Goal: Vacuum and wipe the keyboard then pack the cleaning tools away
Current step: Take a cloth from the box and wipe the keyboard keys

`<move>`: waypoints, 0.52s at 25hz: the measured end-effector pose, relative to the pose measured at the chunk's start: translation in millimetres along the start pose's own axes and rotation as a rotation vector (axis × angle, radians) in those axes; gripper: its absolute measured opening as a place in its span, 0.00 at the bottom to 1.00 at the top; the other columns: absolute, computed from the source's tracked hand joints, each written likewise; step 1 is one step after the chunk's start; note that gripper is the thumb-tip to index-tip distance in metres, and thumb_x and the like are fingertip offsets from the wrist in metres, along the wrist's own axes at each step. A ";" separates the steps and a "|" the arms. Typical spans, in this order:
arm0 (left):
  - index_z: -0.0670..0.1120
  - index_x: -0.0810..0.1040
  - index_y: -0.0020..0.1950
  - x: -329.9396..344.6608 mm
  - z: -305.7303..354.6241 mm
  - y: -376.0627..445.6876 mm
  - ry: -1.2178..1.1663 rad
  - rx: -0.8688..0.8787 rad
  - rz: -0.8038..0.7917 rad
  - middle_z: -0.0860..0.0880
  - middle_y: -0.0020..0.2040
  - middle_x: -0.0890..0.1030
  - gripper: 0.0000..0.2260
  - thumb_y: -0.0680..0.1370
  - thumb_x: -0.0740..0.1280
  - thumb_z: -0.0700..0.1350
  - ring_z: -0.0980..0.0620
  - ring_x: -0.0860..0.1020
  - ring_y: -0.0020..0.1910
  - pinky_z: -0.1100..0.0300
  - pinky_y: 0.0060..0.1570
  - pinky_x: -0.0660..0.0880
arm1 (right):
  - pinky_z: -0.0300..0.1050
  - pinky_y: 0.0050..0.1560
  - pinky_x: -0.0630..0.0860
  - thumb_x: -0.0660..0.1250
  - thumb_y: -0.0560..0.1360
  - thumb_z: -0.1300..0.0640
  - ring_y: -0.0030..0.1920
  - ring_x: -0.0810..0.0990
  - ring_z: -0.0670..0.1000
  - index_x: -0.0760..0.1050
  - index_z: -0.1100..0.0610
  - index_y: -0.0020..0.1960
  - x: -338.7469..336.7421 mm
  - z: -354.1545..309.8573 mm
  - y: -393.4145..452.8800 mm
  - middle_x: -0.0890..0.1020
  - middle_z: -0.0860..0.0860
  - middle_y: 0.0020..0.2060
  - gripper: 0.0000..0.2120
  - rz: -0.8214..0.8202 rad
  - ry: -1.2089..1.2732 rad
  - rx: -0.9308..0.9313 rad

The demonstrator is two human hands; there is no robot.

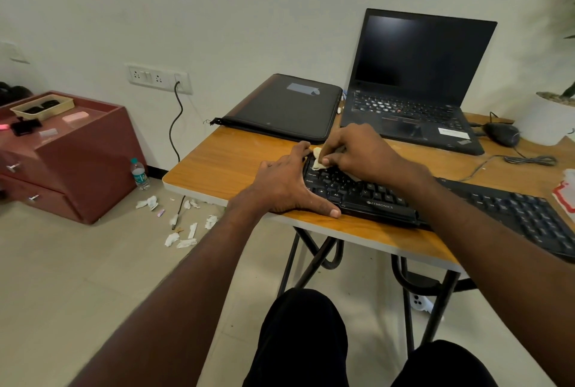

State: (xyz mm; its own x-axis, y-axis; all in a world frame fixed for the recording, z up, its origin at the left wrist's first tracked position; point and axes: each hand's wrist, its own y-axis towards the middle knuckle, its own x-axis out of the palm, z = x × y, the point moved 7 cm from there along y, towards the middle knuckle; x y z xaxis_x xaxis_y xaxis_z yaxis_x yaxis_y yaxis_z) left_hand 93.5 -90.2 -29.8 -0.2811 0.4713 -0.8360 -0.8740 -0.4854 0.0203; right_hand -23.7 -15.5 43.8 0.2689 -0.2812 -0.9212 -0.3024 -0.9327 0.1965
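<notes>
Head cam shows we're in the wipe step: right hand (357, 150) pinches a crumpled tissue (318, 158) on the Zebronics keyboard (379, 200) at table centre, left hand (287, 182) flat, steadying its 9 o'clock end, so next probably dragging toward 3 o'clock.
</notes>
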 end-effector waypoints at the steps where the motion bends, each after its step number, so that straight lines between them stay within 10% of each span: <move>1: 0.55 0.48 0.84 0.5 -1.0 0.6 -0.003 -0.002 0.000 0.50 0.83 0.66 0.69 0.51 0.74 0.82 0.44 0.66 0.80 0.42 0.77 0.56 | 0.39 0.49 0.73 0.78 0.73 0.56 0.55 0.81 0.47 0.84 0.50 0.59 -2.7 4.9 0.1 0.85 0.47 0.54 0.15 0.034 0.041 0.027; 13: 0.54 0.48 0.85 0.0 0.7 0.9 -0.002 0.001 0.001 0.50 0.82 0.66 0.68 0.54 0.77 0.78 0.44 0.65 0.80 0.42 0.78 0.55 | 0.47 0.49 0.76 0.75 0.75 0.51 0.55 0.81 0.52 0.84 0.53 0.61 0.8 8.3 14.1 0.84 0.52 0.55 0.15 -0.027 -0.225 0.080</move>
State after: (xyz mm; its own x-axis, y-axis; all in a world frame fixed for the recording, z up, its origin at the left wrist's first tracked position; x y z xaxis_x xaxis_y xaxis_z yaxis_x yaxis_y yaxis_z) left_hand 92.4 -90.1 -29.4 -0.2828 0.4725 -0.8347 -0.8741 -0.4852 0.0215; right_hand -35.3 -27.0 43.1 0.0702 -0.1911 -0.9790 -0.3720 -0.9157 0.1521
